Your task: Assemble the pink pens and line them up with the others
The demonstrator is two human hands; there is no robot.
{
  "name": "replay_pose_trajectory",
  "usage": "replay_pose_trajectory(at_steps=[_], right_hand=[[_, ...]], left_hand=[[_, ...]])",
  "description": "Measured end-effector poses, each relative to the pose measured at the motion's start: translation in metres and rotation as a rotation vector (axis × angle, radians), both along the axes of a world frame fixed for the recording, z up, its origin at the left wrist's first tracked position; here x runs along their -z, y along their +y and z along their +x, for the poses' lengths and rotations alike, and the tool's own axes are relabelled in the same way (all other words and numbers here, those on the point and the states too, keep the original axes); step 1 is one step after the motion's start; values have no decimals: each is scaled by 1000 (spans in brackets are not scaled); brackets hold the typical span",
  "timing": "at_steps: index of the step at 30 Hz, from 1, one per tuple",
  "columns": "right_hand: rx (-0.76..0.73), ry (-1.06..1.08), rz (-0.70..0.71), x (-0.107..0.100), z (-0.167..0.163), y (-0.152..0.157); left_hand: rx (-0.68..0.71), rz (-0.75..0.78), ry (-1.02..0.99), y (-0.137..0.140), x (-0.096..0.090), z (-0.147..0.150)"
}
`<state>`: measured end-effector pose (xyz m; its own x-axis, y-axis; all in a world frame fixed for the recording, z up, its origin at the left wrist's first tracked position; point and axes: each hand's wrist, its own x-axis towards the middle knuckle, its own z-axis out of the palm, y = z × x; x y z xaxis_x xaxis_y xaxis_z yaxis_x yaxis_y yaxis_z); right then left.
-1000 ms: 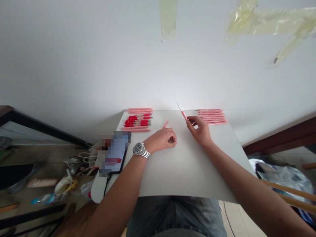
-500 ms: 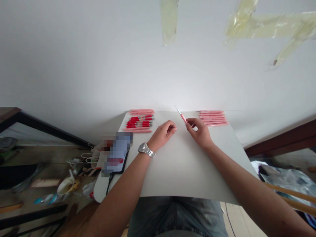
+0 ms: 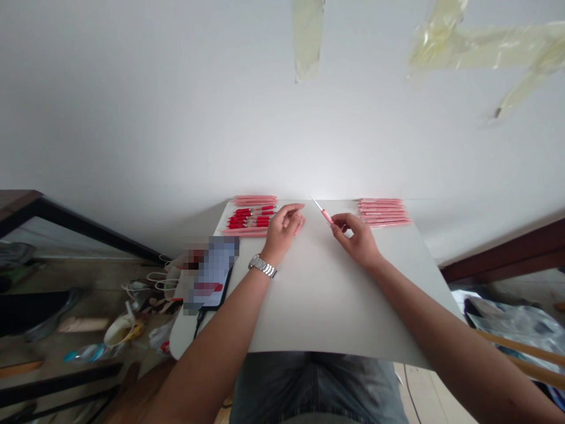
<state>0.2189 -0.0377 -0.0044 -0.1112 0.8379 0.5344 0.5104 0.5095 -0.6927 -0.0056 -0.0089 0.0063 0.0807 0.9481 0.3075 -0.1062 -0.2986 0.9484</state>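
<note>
Over the middle of the table, my right hand (image 3: 355,235) pinches a partly bare pen (image 3: 326,215) between thumb and fingers. A pink grip and a thin whitish refill show, with the tip pointing up and left. To its left is my left hand (image 3: 285,227), wearing a steel watch (image 3: 262,266). Its index finger is stretched out while the other fingers curl in. A small pinkish patch shows at the curled fingers; I cannot tell if it is a pen part. Just behind that hand lie red pens (image 3: 249,222) with clear barrels.
Pink pens (image 3: 255,200) lie at the table's back left, with more pink pens (image 3: 247,232) nearer. A row of pink pens (image 3: 383,212) lies at the back right. A phone (image 3: 214,274) with a cable rests at the left edge. The white wall (image 3: 220,118) rises behind the table.
My left hand has moved left and slightly up, away from the pen, and its index finger has straightened. My right hand keeps hold of the pen, which has barely shifted.
</note>
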Motion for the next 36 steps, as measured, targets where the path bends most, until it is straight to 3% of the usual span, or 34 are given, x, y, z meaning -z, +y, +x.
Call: replay_pose_trajectory(at_steps=[4, 10, 17, 36], right_hand=[[-35, -13, 8, 0, 0, 0], [-51, -50, 22, 0, -1, 0], [-47, -105, 26, -2, 0, -1], [-7, -130, 20, -2, 0, 2]], left_hand=[[-80, -18, -108, 5, 4, -2], [-43, -112, -323, 10, 7, 1], [-9, -166, -434, 12, 7, 3], [34, -203, -439, 12, 6, 5]])
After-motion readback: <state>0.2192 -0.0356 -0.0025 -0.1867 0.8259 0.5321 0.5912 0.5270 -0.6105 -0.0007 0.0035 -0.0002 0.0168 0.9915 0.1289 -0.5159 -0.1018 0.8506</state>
